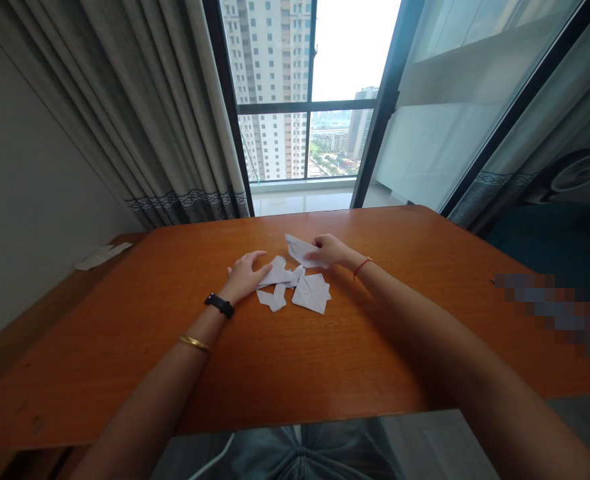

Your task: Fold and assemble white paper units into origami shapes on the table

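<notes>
Several pieces of folded white paper (311, 293) lie in a loose cluster on the orange-brown wooden table (275, 373). My right hand (332, 251) pinches one folded piece of paper (299, 249) between thumb and fingers, at the far side of the cluster. To the left, my left hand (247, 275) rests with fingers apart, its thumb touching or just beside another folded piece (275, 272). A small angular piece (273, 298) lies nearer to me. Some pieces overlap, so their full shapes are partly hidden.
Flat white paper (103, 256) lies on a ledge left of the table. A grey curtain (175, 120) and a window (307, 107) stand beyond the far edge. A fan-like round object (582, 175) is at right, and a blurred patch (555, 310) covers the table's right side.
</notes>
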